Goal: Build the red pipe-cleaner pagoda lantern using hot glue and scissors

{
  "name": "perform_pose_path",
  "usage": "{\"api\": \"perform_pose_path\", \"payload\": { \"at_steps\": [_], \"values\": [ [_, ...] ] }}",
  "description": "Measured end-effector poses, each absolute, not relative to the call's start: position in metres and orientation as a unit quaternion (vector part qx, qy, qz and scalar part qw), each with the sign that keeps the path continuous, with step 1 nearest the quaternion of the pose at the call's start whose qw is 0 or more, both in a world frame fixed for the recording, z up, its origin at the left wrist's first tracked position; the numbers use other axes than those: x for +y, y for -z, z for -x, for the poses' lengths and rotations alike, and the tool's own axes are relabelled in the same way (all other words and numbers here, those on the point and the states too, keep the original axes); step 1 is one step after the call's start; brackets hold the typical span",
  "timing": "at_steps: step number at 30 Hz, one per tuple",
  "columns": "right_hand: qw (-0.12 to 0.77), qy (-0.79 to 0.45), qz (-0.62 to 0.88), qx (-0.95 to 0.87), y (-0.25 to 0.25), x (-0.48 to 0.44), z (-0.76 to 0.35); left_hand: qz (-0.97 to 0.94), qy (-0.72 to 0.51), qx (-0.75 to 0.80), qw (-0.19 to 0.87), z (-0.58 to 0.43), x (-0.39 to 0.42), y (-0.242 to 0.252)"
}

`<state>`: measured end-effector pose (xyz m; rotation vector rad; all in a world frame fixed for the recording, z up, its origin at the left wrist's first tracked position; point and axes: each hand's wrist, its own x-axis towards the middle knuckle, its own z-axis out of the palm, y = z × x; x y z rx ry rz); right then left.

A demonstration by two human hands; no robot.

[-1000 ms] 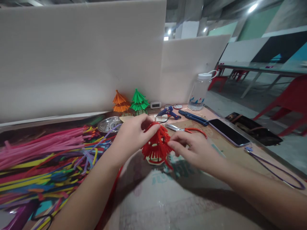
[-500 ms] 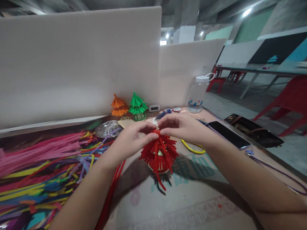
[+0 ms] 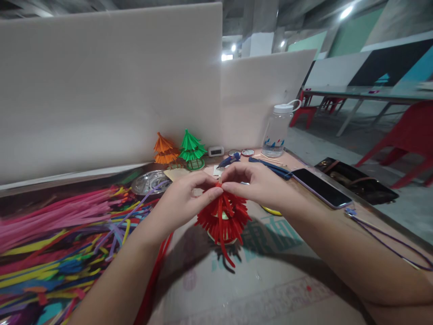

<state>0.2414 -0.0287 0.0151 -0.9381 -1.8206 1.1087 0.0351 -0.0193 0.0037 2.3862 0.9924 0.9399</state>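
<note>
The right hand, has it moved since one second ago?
Yes: judged against the phone, the right hand has moved leftward and up in the picture, to the top of the red tree.

The left hand [image 3: 189, 192] and right hand [image 3: 253, 183] curve inward, thumb tips close together, bare forearms [image 3: 123, 266] slanting forward.

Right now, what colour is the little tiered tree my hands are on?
The tiered tree is red, seen best in the head view.
</note>
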Motion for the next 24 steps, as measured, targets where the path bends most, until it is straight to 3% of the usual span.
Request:
{"api": "perform_pose_path", "payload": {
  "at_steps": [7, 13, 16, 19, 24],
  "values": [
    [0.408, -0.421, 0.355, -0.728, -0.010, -0.024, -0.243, -0.860, -0.326, 0.342, 0.192, -0.028, -0.017, -0.006],
    [0.435, -0.377, 0.383, -0.722, -0.003, -0.012, -0.251, -0.812, -0.336, 0.447, 0.168, -0.028, -0.028, -0.016],
    [0.449, -0.374, 0.389, -0.713, -0.001, -0.006, -0.253, -0.823, -0.269, 0.484, 0.127, -0.029, -0.039, -0.019],
    [0.441, -0.368, 0.409, -0.709, -0.002, -0.006, -0.253, -0.834, -0.197, 0.492, 0.151, -0.031, -0.050, -0.017],
    [0.446, -0.336, 0.418, -0.717, -0.001, -0.008, -0.250, -0.824, -0.199, 0.498, 0.181, -0.031, -0.056, 0.001]
  ]
}}
